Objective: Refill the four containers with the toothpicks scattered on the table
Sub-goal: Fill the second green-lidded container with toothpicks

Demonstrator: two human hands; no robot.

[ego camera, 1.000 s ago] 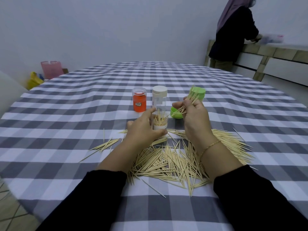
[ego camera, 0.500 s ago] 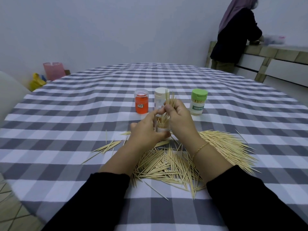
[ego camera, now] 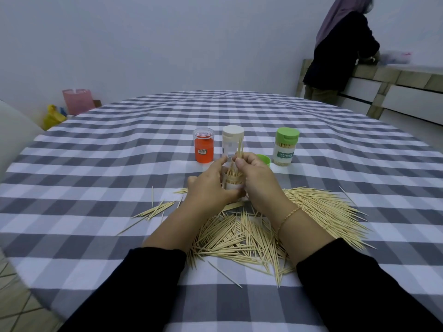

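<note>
My left hand [ego camera: 211,188] grips a clear open container [ego camera: 233,182] partly filled with upright toothpicks. My right hand [ego camera: 257,180] pinches a small bunch of toothpicks [ego camera: 239,149] whose lower ends go down into that container. Behind stand an orange container [ego camera: 204,145] with a clear cap, a white-capped container [ego camera: 232,141] and a green-capped container [ego camera: 285,146] labelled toothpick. A loose green lid [ego camera: 264,159] lies beside my right hand. Several loose toothpicks [ego camera: 242,238] are piled on the checked tablecloth in front of me, with a second heap of toothpicks [ego camera: 328,209] to the right.
The round table [ego camera: 119,168] has a grey and white checked cloth. A few stray toothpicks [ego camera: 155,208] lie to the left. A person [ego camera: 340,49] stands at a counter at the far right. A pink bin [ego camera: 78,101] and yellow bag [ego camera: 54,116] sit on the floor far left.
My right hand has moved from beside the green container over to the open container and lowered its bunch of toothpicks into it. My left hand has kept its hold on that container.
</note>
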